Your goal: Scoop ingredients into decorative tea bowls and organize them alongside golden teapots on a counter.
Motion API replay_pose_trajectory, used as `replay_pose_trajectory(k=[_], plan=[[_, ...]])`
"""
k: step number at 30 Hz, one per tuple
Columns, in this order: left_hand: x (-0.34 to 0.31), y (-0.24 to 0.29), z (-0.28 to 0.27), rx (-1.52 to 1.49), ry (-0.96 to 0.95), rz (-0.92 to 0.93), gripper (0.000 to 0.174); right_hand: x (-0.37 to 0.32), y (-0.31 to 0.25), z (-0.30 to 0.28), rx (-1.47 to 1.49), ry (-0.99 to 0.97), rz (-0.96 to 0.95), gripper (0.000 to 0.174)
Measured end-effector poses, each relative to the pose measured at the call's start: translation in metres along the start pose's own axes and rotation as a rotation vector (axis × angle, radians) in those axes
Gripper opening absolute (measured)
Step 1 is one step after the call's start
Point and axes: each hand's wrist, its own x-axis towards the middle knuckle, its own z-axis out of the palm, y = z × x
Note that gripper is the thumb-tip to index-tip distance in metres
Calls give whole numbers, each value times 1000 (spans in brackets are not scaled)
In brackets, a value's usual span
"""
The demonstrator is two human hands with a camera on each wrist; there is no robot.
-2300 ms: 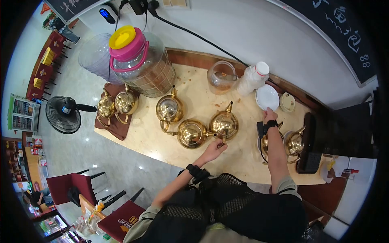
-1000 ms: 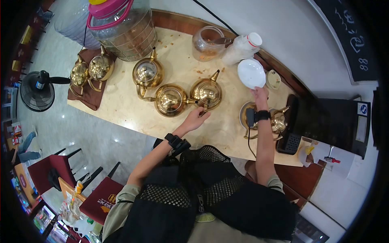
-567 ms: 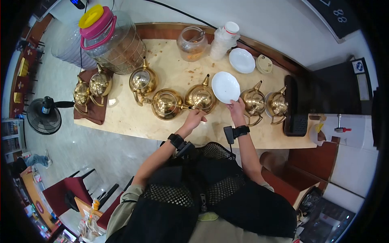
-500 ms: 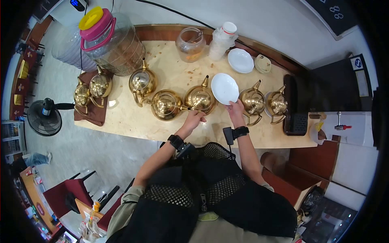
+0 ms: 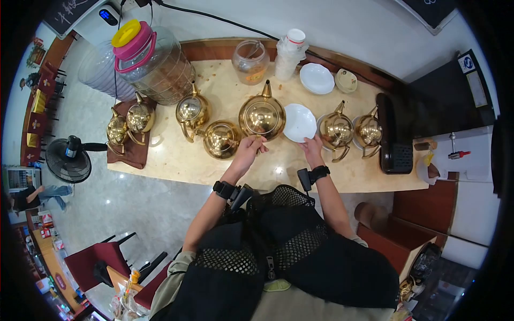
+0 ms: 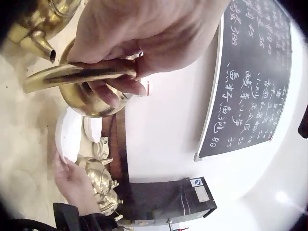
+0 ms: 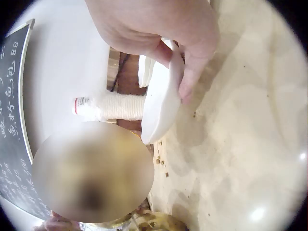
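My left hand (image 5: 249, 153) grips the handle of a golden teapot (image 5: 262, 115), whose spout faces the wall. In the left wrist view, my fingers curl round the teapot's looped handle (image 6: 79, 74). The teapot looks raised over the table. My right hand (image 5: 314, 152) pinches the near rim of a white dish (image 5: 299, 123) just right of that teapot. The right wrist view shows the dish (image 7: 163, 103) tilted between thumb and fingers, close to the tabletop. Another golden teapot (image 5: 222, 140) stands left of my left hand.
Two golden teapots (image 5: 336, 130) stand on the right beside a black tray (image 5: 396, 155). Stacked white dishes (image 5: 316, 78), cups (image 5: 289, 56) and a glass jar (image 5: 250, 67) line the wall. A large pink-lidded jar (image 5: 160, 69) and two more teapots are at the left.
My right hand has brought a dish from the stack at the back right to beside the held teapot, then lowered it. My left hand has lifted the teapot and shifted it toward the wall.
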Motion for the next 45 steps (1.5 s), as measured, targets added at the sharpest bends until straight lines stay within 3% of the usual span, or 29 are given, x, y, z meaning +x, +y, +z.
replay_pose_trajectory(k=[11, 17, 28, 37, 45], plan=[[-13, 3, -3, -14, 2, 28, 18, -3, 14, 12, -85, 26, 65, 46], [-15, -5, -7, -3, -8, 32, 21, 3, 14, 18, -220, 32, -65, 44], [0, -1, 9, 53, -113, -24, 22, -11, 11, 5, -198, 50, 88, 38], [30, -14, 42, 102, -183, -94, 23, -81, 6, -44, -33, -31, 2, 26], [46, -39, 56, 69, -141, -114, 21, -144, 7, -78, -93, 172, 8, 22]])
